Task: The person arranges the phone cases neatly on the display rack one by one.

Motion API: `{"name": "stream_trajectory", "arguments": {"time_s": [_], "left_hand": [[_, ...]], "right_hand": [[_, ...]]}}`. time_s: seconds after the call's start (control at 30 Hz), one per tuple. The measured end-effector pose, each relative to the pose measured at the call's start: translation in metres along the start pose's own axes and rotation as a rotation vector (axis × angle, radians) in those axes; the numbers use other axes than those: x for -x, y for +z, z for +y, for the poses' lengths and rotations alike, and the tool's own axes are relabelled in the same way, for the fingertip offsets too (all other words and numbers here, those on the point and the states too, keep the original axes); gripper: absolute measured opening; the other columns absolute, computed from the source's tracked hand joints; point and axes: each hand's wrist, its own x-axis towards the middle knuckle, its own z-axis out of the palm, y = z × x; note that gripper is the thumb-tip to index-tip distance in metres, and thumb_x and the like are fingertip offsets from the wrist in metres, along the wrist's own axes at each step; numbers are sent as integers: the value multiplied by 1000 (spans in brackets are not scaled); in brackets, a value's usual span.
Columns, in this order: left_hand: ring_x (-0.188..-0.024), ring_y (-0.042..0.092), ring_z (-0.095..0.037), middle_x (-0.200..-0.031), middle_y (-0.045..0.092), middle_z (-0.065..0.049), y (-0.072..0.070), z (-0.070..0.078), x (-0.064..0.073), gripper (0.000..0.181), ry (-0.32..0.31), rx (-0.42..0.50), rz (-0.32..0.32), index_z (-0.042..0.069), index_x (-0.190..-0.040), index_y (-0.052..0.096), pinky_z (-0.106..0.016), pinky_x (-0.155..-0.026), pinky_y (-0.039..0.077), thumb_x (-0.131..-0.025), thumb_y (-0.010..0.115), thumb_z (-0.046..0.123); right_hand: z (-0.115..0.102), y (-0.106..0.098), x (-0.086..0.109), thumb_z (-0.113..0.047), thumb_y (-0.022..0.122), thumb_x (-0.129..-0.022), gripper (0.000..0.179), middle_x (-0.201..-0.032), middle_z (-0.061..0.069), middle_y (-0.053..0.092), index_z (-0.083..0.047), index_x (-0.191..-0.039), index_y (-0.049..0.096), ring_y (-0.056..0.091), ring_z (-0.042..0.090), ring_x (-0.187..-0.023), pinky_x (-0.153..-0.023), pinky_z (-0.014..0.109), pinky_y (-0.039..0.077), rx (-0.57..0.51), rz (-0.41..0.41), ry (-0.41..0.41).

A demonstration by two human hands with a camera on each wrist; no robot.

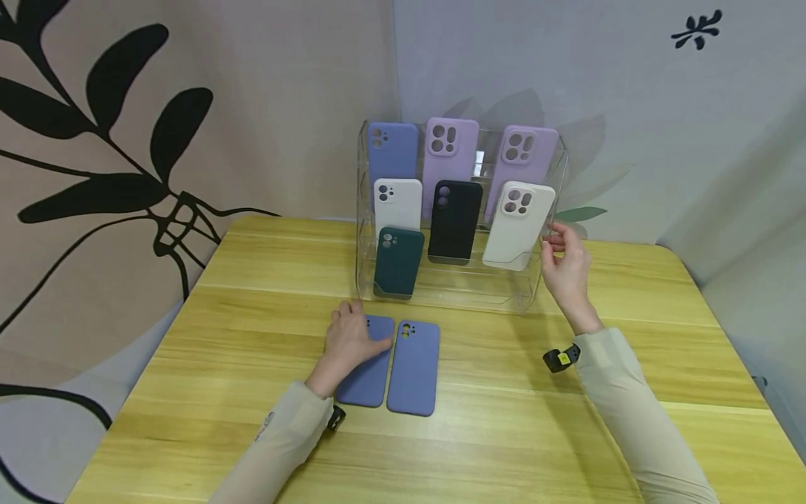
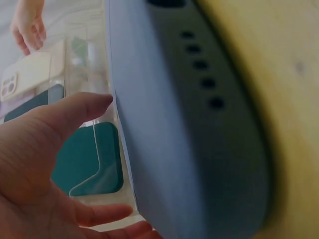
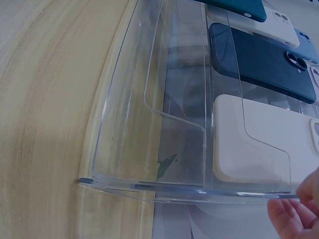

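Two blue-violet phone cases lie side by side on the wooden table; the right one (image 1: pixel 413 369) is in full view. My left hand (image 1: pixel 349 341) lies over the left phone case (image 1: pixel 365 381), hiding part of it, its thumb and fingers spread. In the left wrist view, that case's edge with small round holes is close to the camera. A clear acrylic display rack (image 1: pixel 472 288) stands behind them. At the rack's right side, my right hand (image 1: pixel 569 269) pinches the clear side panel between thumb and fingers, beside a white phone case (image 1: pixel 519 227).
The rack's tiers hold a dark green case (image 1: pixel 399 264), a black case (image 1: pixel 455 224), another white case (image 1: pixel 398 204), a blue case (image 1: pixel 393 154) and two lilac cases, one (image 1: pixel 462 157) in the middle. A wall with leaf patterns rises behind the table (image 1: pixel 504 434).
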Motion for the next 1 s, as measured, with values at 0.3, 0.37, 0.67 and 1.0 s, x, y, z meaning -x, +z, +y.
{"name": "stream_trajectory", "arguments": {"time_s": [0.3,0.37,0.67,1.0], "left_hand": [[-99,45,-38,-111,44,-27,1,3,0,92,-18,-50,-97,-13,-125,43,-48,-72,50,-66,80,47],[-98,45,-38,-111,44,-27,1,4,-1,91,-17,-52,-109,-14,-125,43,-48,-70,50,-67,80,46],[-96,44,-38,-109,42,-26,0,7,-2,85,-16,-74,-131,-12,-119,47,-46,-64,50,-65,81,44],[-94,45,-37,-107,43,-25,0,4,-2,87,-18,-62,-121,-11,-118,48,-46,-62,50,-62,82,45]], "right_hand": [[-1,-1,1,10,55,-84,24,-89,28,64,15,-107,56,61,39,-73,-62,-6,32,0,-3,12],[-1,-1,1,10,55,-84,24,-89,28,64,15,-107,56,61,39,-73,-62,-6,33,-1,-2,12],[2,0,0,11,55,-83,23,-87,27,64,15,-106,56,61,38,-72,-62,-5,33,-4,14,-3],[1,0,0,10,55,-83,23,-87,28,64,15,-106,57,61,38,-72,-62,-6,33,-8,14,-8]]}}
